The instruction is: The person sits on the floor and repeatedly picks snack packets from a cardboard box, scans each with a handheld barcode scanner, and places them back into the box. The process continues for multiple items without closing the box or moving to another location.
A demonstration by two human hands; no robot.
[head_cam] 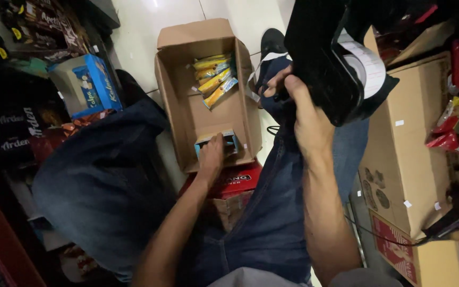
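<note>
While crouched over the open brown cardboard box (208, 101) on the pale tiled floor, seen from the head camera: left hand (212, 154) reaching down into the box's near end, fingers closed over a small light-blue carton (230, 139) standing against the near wall. Right hand (297, 109) raised to the right of the box, clamped around the grip of a black handheld label gun (328, 58) with a white roll of labels (367, 64) showing at its side. Judged as the picking-up step, with the small carton gripped but not lifted clear; next calling for bringing carton and label gun together, a flat face turned toward the gun's mouth. Inside the box: a loose bunch of yellow-and-orange wrapped snack bars (214, 77) at the far right corner, the blue carton at the near end, bare cardboard between. Under the box's near edge, a red carton (240, 183). Far left, a blue-and-white snack box (94, 85). At right, a closed tall brown cardboard box (407, 154).
</note>
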